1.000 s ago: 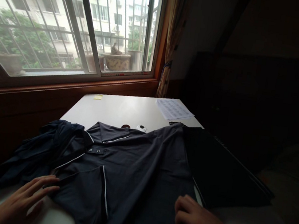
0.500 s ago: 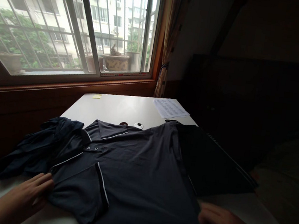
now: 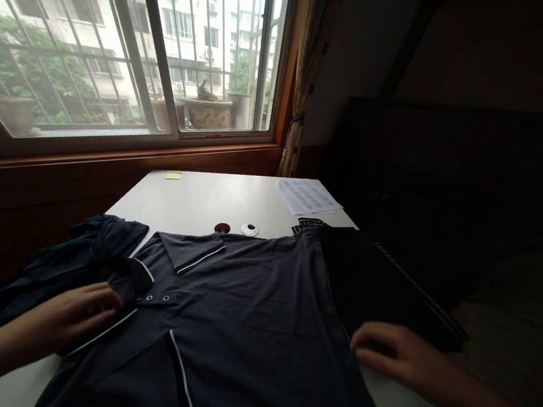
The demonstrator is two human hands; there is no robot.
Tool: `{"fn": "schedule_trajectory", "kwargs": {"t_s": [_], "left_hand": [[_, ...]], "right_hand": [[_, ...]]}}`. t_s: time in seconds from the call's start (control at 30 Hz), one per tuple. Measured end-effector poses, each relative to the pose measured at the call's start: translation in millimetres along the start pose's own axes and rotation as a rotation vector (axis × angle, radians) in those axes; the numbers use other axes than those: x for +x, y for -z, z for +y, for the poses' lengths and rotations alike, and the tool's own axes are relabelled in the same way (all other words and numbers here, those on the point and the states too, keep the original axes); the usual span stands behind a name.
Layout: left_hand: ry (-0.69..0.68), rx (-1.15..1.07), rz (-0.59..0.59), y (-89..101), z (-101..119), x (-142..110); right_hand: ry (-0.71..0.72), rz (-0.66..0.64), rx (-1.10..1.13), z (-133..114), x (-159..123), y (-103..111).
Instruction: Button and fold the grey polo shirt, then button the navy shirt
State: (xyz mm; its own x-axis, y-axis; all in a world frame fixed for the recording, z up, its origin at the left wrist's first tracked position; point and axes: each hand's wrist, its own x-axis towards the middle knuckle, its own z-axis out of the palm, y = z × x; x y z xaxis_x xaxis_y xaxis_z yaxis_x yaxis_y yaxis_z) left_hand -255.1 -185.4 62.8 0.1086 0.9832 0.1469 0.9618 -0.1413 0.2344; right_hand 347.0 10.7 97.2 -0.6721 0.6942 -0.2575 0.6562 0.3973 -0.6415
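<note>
A dark navy polo shirt [image 3: 246,320] with white-edged sleeves and collar lies spread on its side across the white table, collar to the left and hem to the right. My left hand [image 3: 82,312] is at the collar, its fingers bent and closed on the cloth there. At the hem edge, my right hand [image 3: 392,353] has thumb and fingers pinched together on the shirt; the fingertips are slightly blurred. Past the hem lies a black garment [image 3: 381,285] with a striped edge. A crumpled dark blue garment [image 3: 63,263] is bunched left of the collar.
On the white table [image 3: 186,202] are printed sheets [image 3: 307,197], a yellow sticky note [image 3: 174,176], a brown round hole or cap [image 3: 222,228] and a white round piece [image 3: 249,230]. A barred window [image 3: 211,55] and a curtain [image 3: 299,100] stand behind.
The polo shirt's collar end has shifted toward me. My left hand has moved from the near sleeve up to the collar. My right hand has moved farther away along the hem.
</note>
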Motion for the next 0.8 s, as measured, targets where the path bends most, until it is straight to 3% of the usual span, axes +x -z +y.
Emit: {"fn": "schedule_trajectory", "kwargs": {"t_s": [0.07,0.17,0.27,0.4,0.57,0.8], "left_hand": [[0.014,-0.103,-0.047,3.9,-10,47],[0.06,-0.07,0.105,-12.4,-33,109],[0.087,-0.047,0.173,-38.9,-51,157],[0.113,-0.014,0.115,-65.2,-62,198],[0.12,-0.007,0.03,-75.6,-72,214],[0.166,-0.001,0.041,-77.5,-91,224]], "right_hand": [[-0.053,0.198,0.03,11,39,19],[-0.148,0.466,0.049,36,103,35],[-0.212,0.603,-0.011,53,165,42],[-0.268,0.743,-0.05,53,221,45],[-0.188,0.802,0.041,51,246,44],[-0.174,0.911,0.136,70,235,51]]}}
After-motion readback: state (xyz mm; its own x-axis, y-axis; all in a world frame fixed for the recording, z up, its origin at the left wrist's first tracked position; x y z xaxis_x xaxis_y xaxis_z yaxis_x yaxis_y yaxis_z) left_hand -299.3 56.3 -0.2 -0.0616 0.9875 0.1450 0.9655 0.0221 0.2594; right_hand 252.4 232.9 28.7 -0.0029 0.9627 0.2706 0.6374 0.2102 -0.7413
